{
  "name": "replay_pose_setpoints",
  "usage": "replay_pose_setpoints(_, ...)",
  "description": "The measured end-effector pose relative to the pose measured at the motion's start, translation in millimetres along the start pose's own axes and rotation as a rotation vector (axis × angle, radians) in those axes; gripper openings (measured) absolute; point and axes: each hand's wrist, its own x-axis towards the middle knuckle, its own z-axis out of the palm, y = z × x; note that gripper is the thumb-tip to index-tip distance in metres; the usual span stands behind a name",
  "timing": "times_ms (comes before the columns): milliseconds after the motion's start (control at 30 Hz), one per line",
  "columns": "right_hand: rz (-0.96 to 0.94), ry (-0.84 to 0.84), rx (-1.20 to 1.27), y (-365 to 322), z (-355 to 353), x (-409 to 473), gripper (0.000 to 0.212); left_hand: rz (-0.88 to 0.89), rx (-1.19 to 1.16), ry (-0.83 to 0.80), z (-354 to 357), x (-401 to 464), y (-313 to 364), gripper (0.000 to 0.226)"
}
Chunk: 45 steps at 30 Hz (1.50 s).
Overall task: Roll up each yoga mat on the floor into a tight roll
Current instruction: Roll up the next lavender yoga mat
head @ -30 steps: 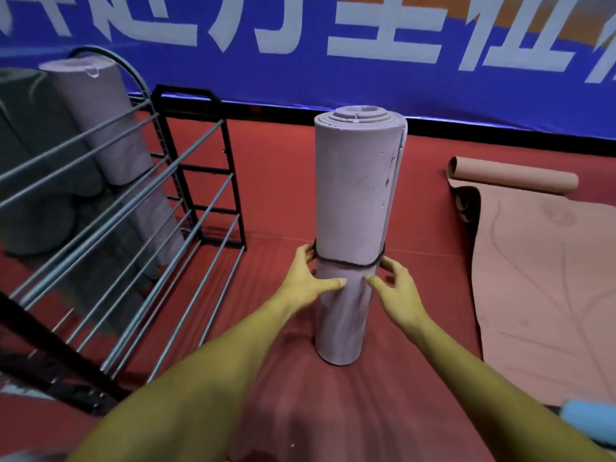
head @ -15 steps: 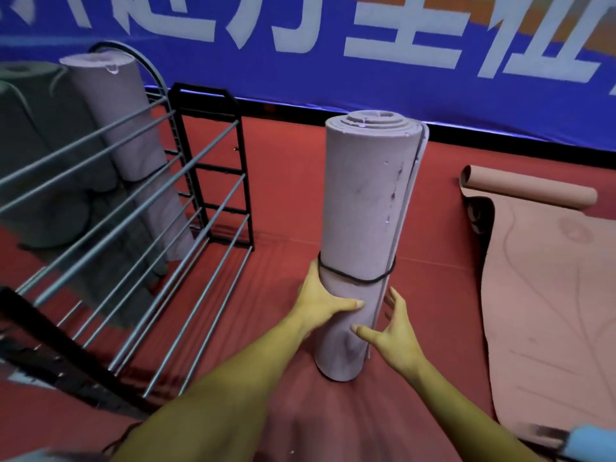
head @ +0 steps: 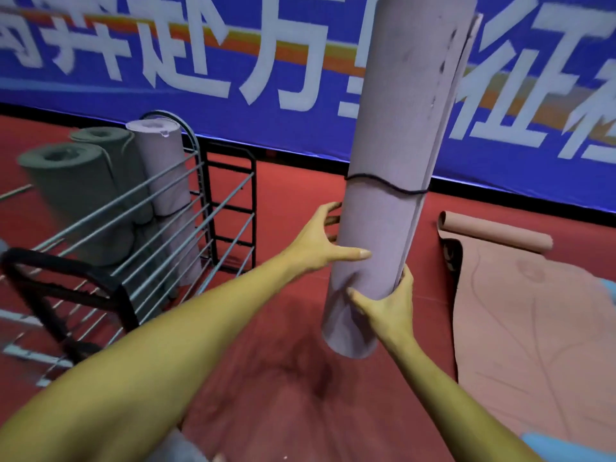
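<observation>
A lilac rolled yoga mat (head: 396,135) stands upright in the air, its lower end clear of the red floor, with a black elastic band (head: 386,185) around its middle. My left hand (head: 320,243) grips its left side below the band, thumb across the front. My right hand (head: 388,305) grips the roll lower down from the right, fingers curled round it. A tan mat (head: 520,328) lies flat on the floor to the right, its far end curled into a small roll.
A black metal rack (head: 140,235) with grey rods stands at the left. Behind it lean two dark green rolls (head: 76,191) and a lilac roll (head: 163,175). A blue banner (head: 233,78) lines the back wall. A light blue thing (head: 566,448) shows at the bottom right.
The lilac roll has been lifted off the floor and now hangs higher in view. My right hand slid lower and closed round it. The view has tilted up and left, showing more rolls behind the rack.
</observation>
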Motion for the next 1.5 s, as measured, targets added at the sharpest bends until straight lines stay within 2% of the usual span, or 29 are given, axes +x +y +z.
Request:
replay_pose_setpoints(133,-0.121,0.005,0.079,-64.3,2.0,-2.3,0.122,-0.019,0.038,-0.016,-34.6,-36.0,16.7,0.138)
replay_pose_setpoints(167,-0.153,-0.004,0.104,-78.9,6.0,-5.4,0.121,-0.008,0.008,-0.001,-40.2,-42.9,22.2,0.135)
replay_pose_setpoints(300,-0.249,-0.049,0.179,-119.0,28.4,-15.1,0.112,0.067,-0.039,0.186,-69.8,-65.1,56.1,0.1)
replay_pose_setpoints(433,-0.335,-0.193,0.102,-147.8,61.9,-20.3,0.133,0.169,-0.044,0.334,-122.4,-84.1,79.4,0.095)
replay_pose_setpoints(500,-0.392,-0.24,0.111,-168.7,83.6,-18.1,0.136,0.215,-0.023,0.379,-150.8,-89.3,90.7,0.09)
replay_pose_setpoints(700,-0.588,-0.243,0.219,-255.8,170.7,-6.7,0.124,0.345,0.014,0.521,-247.8,-105.1,117.0,0.112)
replay_pose_setpoints(800,-0.626,-0.262,0.264,-296.2,223.0,-15.2,0.128,0.393,0.129,0.545,-302.8,-123.4,127.3,0.121)
replay_pose_setpoints(1000,-0.688,-0.361,0.366,-356.4,321.2,-34.3,0.13,0.454,0.273,0.712,-400.1,-153.5,127.6,0.113)
replay_pose_setpoints(1200,-0.65,-0.446,0.391,-369.4,397.5,-48.2,0.133,0.379,0.327,0.758,-460.6,-171.4,104.5,0.112)
replay_pose_setpoints(1500,-0.544,-0.574,0.417,-335.6,451.4,-46.4,0.127,0.21,0.35,0.76,-486.6,-167.6,61.5,0.114)
